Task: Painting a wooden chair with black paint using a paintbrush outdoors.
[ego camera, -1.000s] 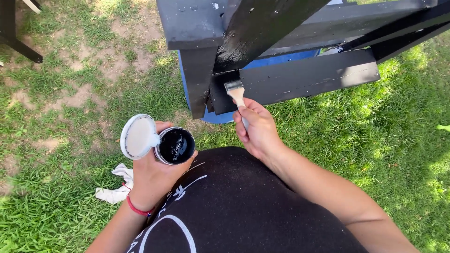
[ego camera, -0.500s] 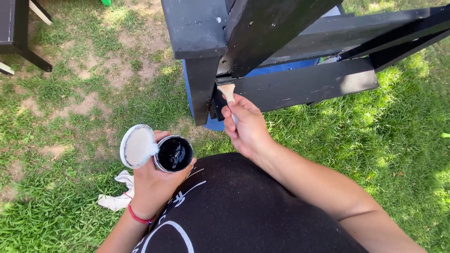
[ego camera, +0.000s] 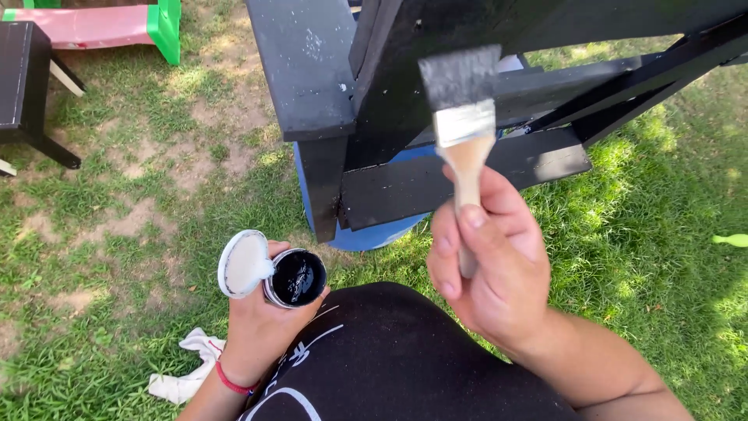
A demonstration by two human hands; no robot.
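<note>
The left hand point(ego camera: 261, 323), low in the left half of the frame, is closed around a small round paint can point(ego camera: 294, 278) of black paint, with the can's pale lid point(ego camera: 244, 263) pinched against its left rim, tilted outward. A red band point(ego camera: 232, 382) circles that wrist. The right hand point(ego camera: 491, 265), right of centre, grips the wooden handle of a flat paintbrush point(ego camera: 465, 125), held upright with dark-tipped bristles at the top of the frame, in front of the black-painted wooden chair point(ego camera: 405, 101).

The setting is outdoors: grass point(ego camera: 117, 234) with bare dirt patches, in sun and shade. At the upper left edge stands a small black stool point(ego camera: 27, 86), and above it a pink board with a green end point(ego camera: 117, 23). A white rag point(ego camera: 183, 370) lies on the grass at lower left, just beside the left forearm. The chair fills the top centre and runs to the upper right corner; its broad arm shows pale specks, and a blue part point(ego camera: 366, 234) shows beneath the slats. Open lawn lies between the stool and the chair, and again at the right, where a light green object point(ego camera: 732, 240) sits near the edge. The person's black shirt point(ego camera: 389, 359) fills the bottom centre.
</note>
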